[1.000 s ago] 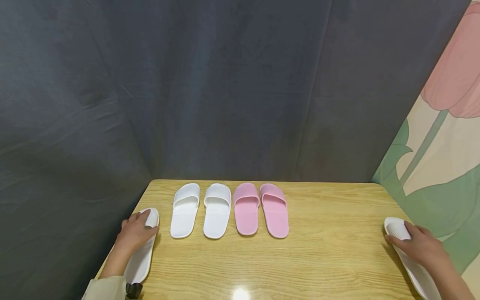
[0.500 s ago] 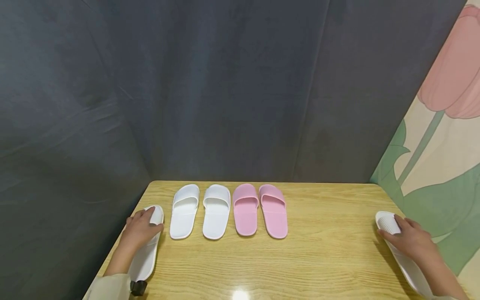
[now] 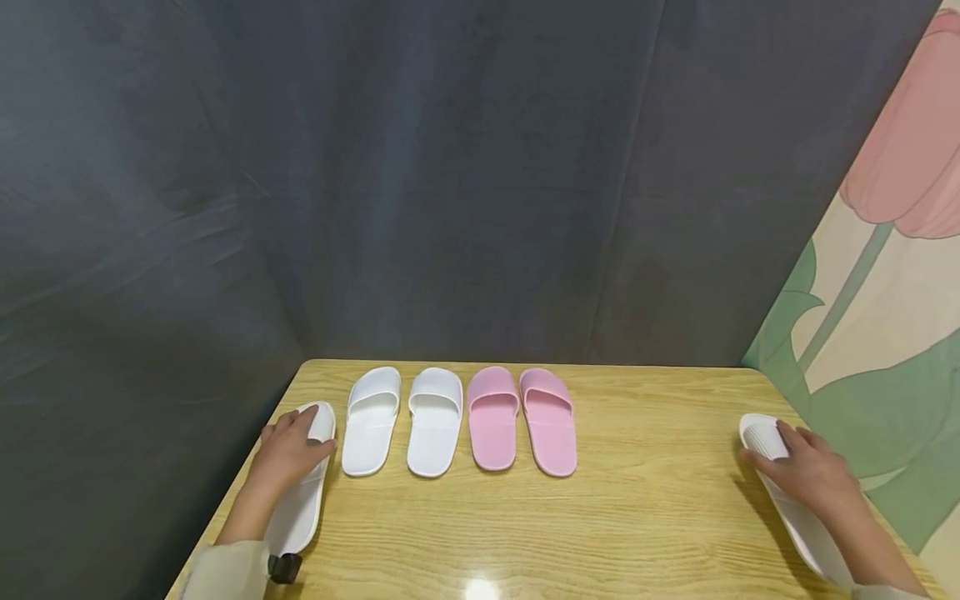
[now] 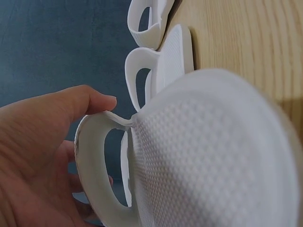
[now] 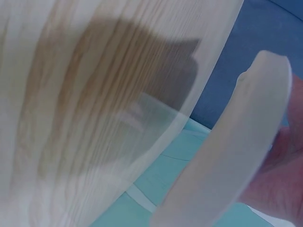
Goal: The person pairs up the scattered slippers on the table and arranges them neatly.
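Note:
My left hand point(image 3: 288, 457) grips a white slipper point(image 3: 298, 512) by its strap at the table's left edge. In the left wrist view its thumb presses the strap's outer side, and the dotted insole point(image 4: 208, 156) faces the camera. At the right edge, my right hand point(image 3: 813, 477) grips another white slipper point(image 3: 806, 529) near the toe end; its heel slants toward the front. The right wrist view shows that slipper's pale side point(image 5: 227, 146) above its shadow, with the hand mostly hidden behind it. Left of centre stand two white slippers point(image 3: 371, 440) side by side.
Two pink slippers point(image 3: 492, 442) sit right beside the white pair along the back of the wooden table point(image 3: 637, 500). A dark curtain point(image 3: 465, 183) hangs behind and on the left. The flower-patterned wall point(image 3: 885, 333) borders the right side.
Both hands have moved inward and slightly away from me, carrying their white slippers. The left slipper is now nearer the white pair. The slippers at the back have stayed put.

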Motion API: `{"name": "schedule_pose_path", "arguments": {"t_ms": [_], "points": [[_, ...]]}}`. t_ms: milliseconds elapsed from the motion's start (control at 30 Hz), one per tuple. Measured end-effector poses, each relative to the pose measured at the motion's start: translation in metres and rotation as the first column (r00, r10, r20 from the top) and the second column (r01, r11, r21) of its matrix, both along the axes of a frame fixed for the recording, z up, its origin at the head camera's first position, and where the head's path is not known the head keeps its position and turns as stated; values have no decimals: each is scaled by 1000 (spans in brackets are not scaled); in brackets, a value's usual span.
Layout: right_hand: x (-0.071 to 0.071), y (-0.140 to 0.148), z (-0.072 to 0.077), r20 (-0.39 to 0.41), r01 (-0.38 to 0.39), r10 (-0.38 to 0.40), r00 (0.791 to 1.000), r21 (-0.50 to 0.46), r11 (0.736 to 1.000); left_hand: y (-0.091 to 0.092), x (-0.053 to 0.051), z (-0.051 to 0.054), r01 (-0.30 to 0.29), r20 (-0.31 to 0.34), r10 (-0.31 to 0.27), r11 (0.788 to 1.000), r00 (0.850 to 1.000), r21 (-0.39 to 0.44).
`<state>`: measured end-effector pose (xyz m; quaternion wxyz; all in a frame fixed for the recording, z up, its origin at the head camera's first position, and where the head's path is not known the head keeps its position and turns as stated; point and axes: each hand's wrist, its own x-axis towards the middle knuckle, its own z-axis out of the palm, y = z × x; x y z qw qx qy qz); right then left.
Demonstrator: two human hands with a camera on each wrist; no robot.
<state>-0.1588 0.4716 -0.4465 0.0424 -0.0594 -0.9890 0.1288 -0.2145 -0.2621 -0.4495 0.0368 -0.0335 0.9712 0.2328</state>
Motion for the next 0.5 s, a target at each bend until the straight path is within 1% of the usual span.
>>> {"name": "schedule_pose_path", "arguments": {"t_ms": [200,400,500], "points": [[-2,-8,0,-63,-8,7,998,-14,1000,3,-1,1,4,-12,-4,1000,1000,3],[-4,-13,1,-43,-8,7,999,-28,1000,7,-1,4,2,-4,-2,1000,1000,7],[-6,-16,2,-47,-9,8,999,-24,1000,9,-2,5,2,-6,-2,1000,1000,7]]}}
